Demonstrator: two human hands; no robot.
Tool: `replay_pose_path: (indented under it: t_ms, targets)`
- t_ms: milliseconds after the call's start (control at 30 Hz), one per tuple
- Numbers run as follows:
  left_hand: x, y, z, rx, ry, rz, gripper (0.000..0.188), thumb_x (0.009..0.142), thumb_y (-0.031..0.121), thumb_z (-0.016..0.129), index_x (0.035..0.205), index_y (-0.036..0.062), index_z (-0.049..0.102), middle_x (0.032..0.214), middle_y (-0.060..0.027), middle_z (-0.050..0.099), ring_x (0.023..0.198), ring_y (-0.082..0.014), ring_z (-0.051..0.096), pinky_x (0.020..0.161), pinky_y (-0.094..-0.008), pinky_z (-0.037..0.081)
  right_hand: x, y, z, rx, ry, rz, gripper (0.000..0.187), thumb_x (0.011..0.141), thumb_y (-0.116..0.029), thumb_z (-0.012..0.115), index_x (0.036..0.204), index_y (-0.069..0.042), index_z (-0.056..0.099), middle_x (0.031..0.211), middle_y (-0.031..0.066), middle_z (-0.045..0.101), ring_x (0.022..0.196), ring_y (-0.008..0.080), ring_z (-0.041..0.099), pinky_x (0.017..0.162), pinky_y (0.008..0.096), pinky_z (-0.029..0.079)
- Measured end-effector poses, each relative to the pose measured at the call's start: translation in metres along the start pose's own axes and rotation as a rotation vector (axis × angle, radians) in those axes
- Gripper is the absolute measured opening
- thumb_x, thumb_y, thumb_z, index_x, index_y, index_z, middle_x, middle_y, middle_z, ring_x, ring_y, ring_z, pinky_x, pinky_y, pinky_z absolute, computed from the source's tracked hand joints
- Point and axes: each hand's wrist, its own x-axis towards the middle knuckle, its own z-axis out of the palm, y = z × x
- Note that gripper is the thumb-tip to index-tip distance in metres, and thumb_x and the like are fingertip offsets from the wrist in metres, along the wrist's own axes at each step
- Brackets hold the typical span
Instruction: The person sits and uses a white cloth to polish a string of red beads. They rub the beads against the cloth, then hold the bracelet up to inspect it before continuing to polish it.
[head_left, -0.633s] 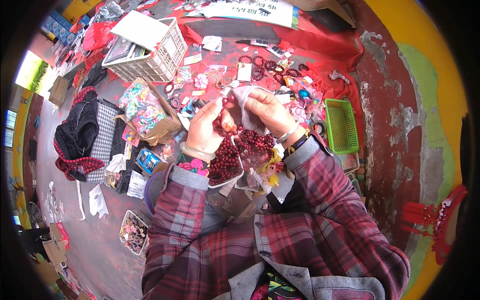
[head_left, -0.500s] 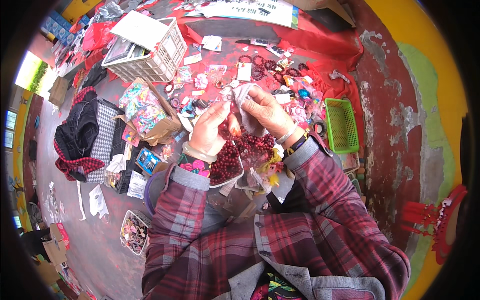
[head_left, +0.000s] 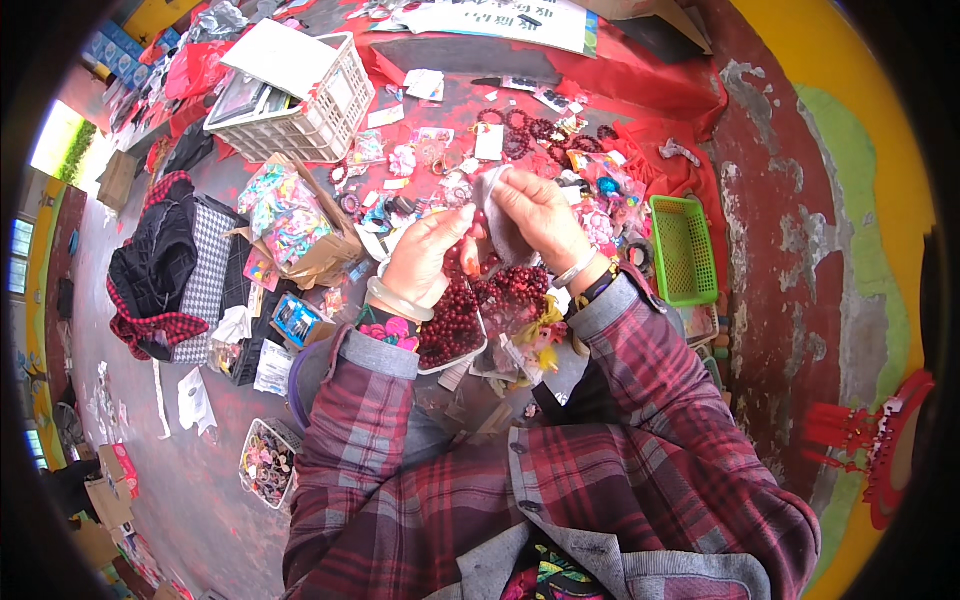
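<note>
1. The left hand (head_left: 425, 255) is forming a pinching grip, its fingertips pressed together on a dark red bead strand (head_left: 472, 232); the right hand (head_left: 535, 215) is closing its grip on a small grey pouch (head_left: 497, 205) just beside it.
2. Directly below both grips, a clear tray of red beads (head_left: 455, 325) is resting over the lap.
3. The strand is probably light, limp and slippery, so it is best pinched between beads, close to the end.
4. The pouch is looking soft and floppy; holding it at the mouth edge is keeping it open.
5. Beyond the grips, a green basket (head_left: 683, 250) and a white crate (head_left: 310, 115) are sitting on the red cloth (head_left: 640, 80).
</note>
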Motion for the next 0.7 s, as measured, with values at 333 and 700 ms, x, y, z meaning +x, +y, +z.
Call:
replay_pose_path:
  t_ms: [333,700]
  targets:
    - [-0.003,0.006,0.001,-0.209,0.009,0.107,0.029,0.094,0.026,0.043,0.096,-0.0004,0.055,0.060,-0.0042,0.048,0.056,-0.0154,0.047,0.058,-0.0307,0.041,0.000,-0.003,-0.001,0.141,-0.086,0.104,0.021,0.089,-0.017,0.055,0.104,-0.003,0.060,0.087,-0.0032,0.060,0.078,0.0056,0.055,0.068,0.0206,0.045]
    - [-0.003,0.001,0.008,0.015,0.076,0.069,0.024,0.092,0.024,0.050,0.088,0.0011,0.057,0.066,-0.0050,0.057,0.061,-0.0122,0.054,0.059,-0.0238,0.044,-0.005,-0.015,0.005,0.093,-0.129,0.130,0.011,0.089,-0.010,0.051,0.086,-0.003,0.059,0.073,0.0017,0.057,0.062,0.0062,0.052,0.054,0.0203,0.042]
